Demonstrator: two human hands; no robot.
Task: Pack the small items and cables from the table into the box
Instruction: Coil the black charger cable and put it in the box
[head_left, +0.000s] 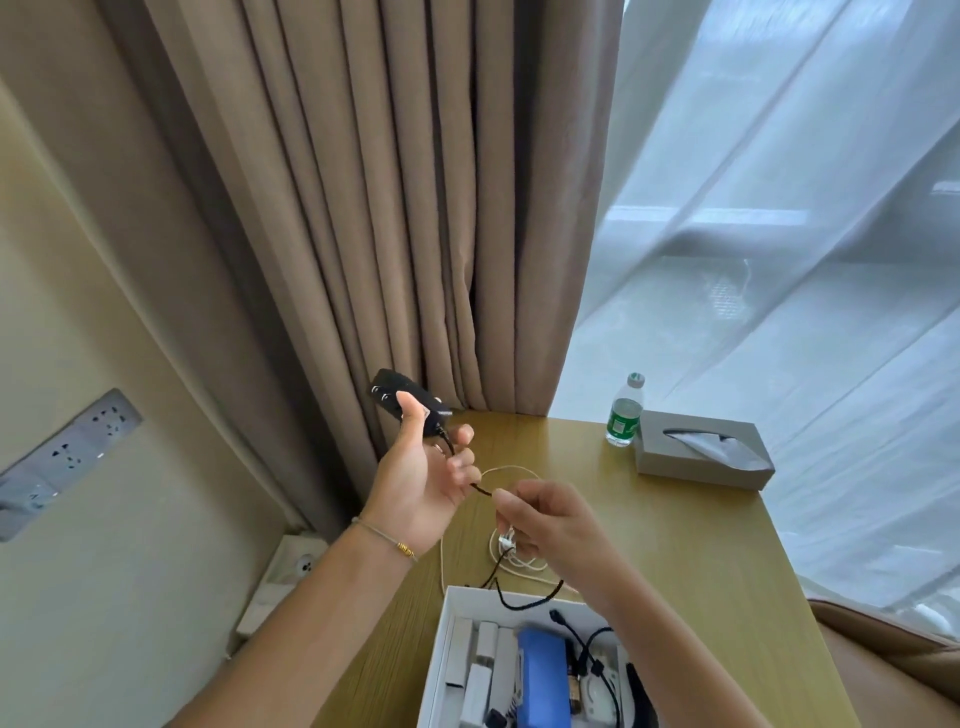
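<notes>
Left hand gripping black adapter above worktop far-left corner; right hand pinching its black cable. One open box at near edge, one white cable beyond. One bottle, one tissue box far right.

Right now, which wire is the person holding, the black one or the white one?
The black cable. It runs between the left hand and right hand, while the white cable lies on the table.
</notes>
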